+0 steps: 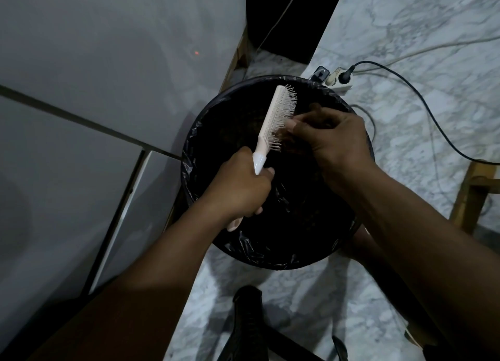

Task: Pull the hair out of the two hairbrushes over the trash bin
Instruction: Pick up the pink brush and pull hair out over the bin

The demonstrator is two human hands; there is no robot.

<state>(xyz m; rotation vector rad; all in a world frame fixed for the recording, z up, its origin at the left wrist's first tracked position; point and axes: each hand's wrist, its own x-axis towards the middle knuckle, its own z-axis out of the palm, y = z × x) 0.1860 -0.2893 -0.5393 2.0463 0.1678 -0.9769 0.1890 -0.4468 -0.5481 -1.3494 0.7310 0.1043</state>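
Observation:
A pale pink hairbrush [273, 117] is held over the round trash bin [194, 133], which is lined with a black bag. My left hand [240, 184] grips its handle from below, bristles facing right. My right hand [335, 138] is at the bristles, fingertips pinched on a dark tuft of hair [290, 141] near the lower half of the brush head. Only this one hairbrush is in view.
A white cabinet or appliance side [94, 117] stands left of the bin. A power strip [338, 80] with a black plug and cables lies on the marble floor behind the bin. A wooden leg [470, 198] is at right, a dark object [249, 320] on the floor below.

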